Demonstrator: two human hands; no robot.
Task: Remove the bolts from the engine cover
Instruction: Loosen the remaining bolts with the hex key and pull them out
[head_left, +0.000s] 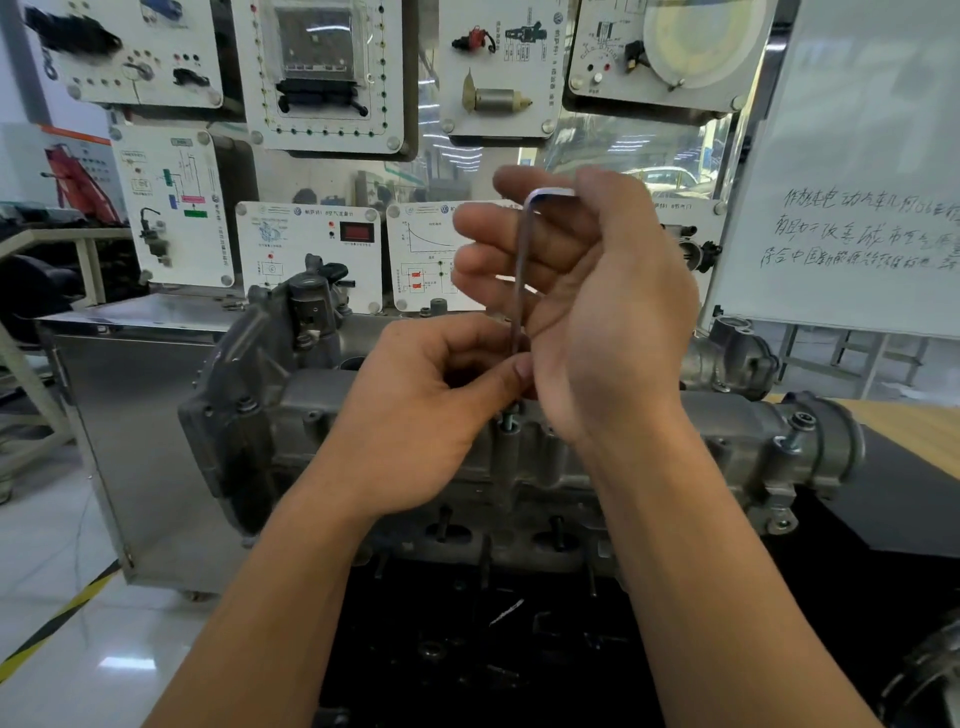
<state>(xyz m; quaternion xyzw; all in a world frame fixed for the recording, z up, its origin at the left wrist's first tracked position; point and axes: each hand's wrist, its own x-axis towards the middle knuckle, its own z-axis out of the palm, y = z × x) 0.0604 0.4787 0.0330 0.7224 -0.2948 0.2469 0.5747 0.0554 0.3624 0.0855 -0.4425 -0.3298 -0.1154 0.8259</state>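
A grey cast-metal engine cover lies across the middle of the view on a black bench. A bolt stands partly raised out of its hole in the cover's top. An L-shaped hex key stands upright on that bolt. My right hand holds the key's bent top end, with its fingers spread to the left. My left hand pinches the key's lower shaft just above the bolt. Another bolt sticks up near the cover's right end.
White training panels with car parts stand behind the engine. A whiteboard with handwriting leans at the right. A steel cabinet stands at the left. Loose small parts lie on the black bench in front. A wooden tabletop shows at right.
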